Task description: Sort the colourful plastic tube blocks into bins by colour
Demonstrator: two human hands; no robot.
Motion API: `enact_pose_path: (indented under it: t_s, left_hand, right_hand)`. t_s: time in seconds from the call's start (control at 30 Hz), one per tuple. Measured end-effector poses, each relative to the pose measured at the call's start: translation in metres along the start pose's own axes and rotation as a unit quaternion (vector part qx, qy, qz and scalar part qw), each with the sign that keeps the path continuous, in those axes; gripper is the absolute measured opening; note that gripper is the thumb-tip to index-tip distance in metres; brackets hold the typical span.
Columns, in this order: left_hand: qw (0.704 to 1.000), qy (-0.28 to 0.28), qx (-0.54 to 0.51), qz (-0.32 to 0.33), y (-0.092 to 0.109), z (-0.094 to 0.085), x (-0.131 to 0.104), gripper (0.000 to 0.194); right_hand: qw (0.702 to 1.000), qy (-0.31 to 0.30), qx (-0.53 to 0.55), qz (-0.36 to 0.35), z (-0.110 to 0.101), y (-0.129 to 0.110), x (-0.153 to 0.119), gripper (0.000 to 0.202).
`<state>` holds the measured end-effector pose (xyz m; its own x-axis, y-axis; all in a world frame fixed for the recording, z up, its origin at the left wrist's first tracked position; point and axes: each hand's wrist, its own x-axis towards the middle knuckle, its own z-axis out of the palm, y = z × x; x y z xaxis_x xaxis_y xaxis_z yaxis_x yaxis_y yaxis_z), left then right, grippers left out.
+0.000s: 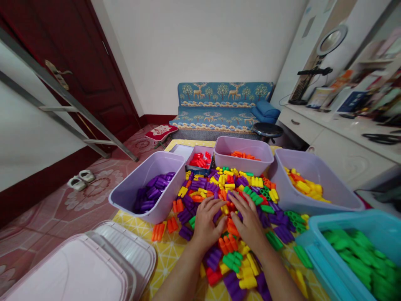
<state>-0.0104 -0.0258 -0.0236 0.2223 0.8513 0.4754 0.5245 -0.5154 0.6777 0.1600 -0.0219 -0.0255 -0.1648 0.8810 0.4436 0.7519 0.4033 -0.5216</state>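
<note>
A mixed pile of plastic building pieces shaped like joined tubes, in purple, yellow, orange, red and green, spreads over the table. My left hand [208, 219] rests on the middle of the pile, fingers slightly bent and thumb held apart. Beside it, my right hand [249, 219] lies over the pieces with its fingers spread. Between the hands are orange pieces [232, 228], and some pieces under the fingers are hidden. Neither hand visibly grips a piece. Close to my wrists lie green pieces [232, 262] and yellow pieces [247, 278].
Around the pile stand a lilac bin [171, 190] of purple pieces, a small box [190, 158] of red ones, a lilac bin [250, 146] of orange, another [338, 205] of yellow, and a turquoise bin [322, 255] of green. Stacked lids [94, 267] lie at left. A sofa [219, 113] stands behind.
</note>
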Motion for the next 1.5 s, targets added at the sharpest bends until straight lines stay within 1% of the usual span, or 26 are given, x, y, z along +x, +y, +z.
enact_pose_path:
  t_s: [0.07, 0.13, 0.27, 0.37, 0.43, 0.53, 0.63, 0.7, 0.73, 0.87, 0.93, 1.0, 1.1, 1.27, 1.37, 1.5]
  left_hand:
    - [1.0, 0.004, 0.003, 0.002, 0.0, 0.0, -0.001, 0.046]
    - [1.0, 0.007, 0.006, 0.002, -0.001, 0.001, -0.001, 0.049]
    - [1.0, 0.012, 0.009, -0.003, -0.002, 0.003, -0.001, 0.047]
    - [1.0, 0.016, 0.008, -0.005, -0.002, 0.003, -0.001, 0.044]
    - [1.0, 0.015, 0.002, -0.007, -0.002, 0.003, -0.001, 0.041]
    - [1.0, 0.016, -0.012, -0.012, -0.002, 0.003, -0.001, 0.036]
    - [0.999, 0.029, -0.029, -0.013, -0.003, 0.004, -0.002, 0.032]
    - [0.999, 0.038, -0.031, -0.014, -0.004, 0.005, -0.003, 0.028]
    - [0.999, 0.039, -0.026, -0.015, -0.004, 0.005, -0.003, 0.026]
    - [0.999, 0.041, 0.028, 0.007, -0.002, 0.003, -0.003, 0.027]
    - [0.996, 0.054, 0.06, 0.029, 0.001, 0.002, -0.003, 0.029]
    - [0.994, 0.062, 0.079, 0.044, 0.004, 0.001, -0.004, 0.031]
    - [0.995, 0.055, 0.066, 0.044, 0.005, 0.001, -0.004, 0.033]
    - [0.997, 0.064, 0.001, 0.041, 0.001, 0.004, -0.004, 0.022]
    - [0.995, 0.085, -0.027, 0.04, -0.001, 0.005, -0.004, 0.019]
    - [0.99, 0.134, -0.035, 0.012, 0.004, 0.0, -0.004, 0.019]
  right_hand:
    - [1.0, -0.006, -0.005, -0.002, 0.002, 0.0, 0.0, 0.05]
    - [1.0, 0.004, 0.005, -0.001, 0.002, 0.0, 0.0, 0.044]
    - [0.998, 0.053, 0.04, 0.015, 0.005, 0.0, -0.003, 0.028]
    - [0.994, 0.079, 0.071, 0.029, 0.007, 0.0, -0.007, 0.023]
    - [0.987, 0.098, 0.105, 0.065, 0.007, 0.0, -0.01, 0.024]
    - [0.966, 0.117, 0.181, 0.142, 0.008, 0.0, -0.013, 0.029]
    - [0.951, 0.112, 0.232, 0.173, 0.009, 0.001, -0.015, 0.032]
    - [0.954, 0.115, 0.224, 0.163, 0.008, 0.001, -0.016, 0.029]
    - [0.959, 0.12, 0.211, 0.146, 0.007, 0.001, -0.016, 0.026]
    - [0.977, 0.146, 0.15, 0.041, -0.001, -0.003, -0.013, 0.014]
    - [0.978, 0.149, 0.146, 0.018, -0.004, -0.005, -0.012, 0.014]
    - [0.977, 0.143, 0.159, 0.013, -0.006, -0.007, -0.012, 0.016]
    - [0.975, 0.131, 0.179, 0.021, -0.003, -0.006, -0.014, 0.021]
    - [0.963, 0.104, 0.242, 0.057, 0.004, -0.004, -0.018, 0.031]
    - [0.962, 0.092, 0.25, 0.063, 0.004, -0.005, -0.019, 0.03]
    - [0.959, 0.093, 0.252, 0.089, 0.004, -0.006, -0.017, 0.026]
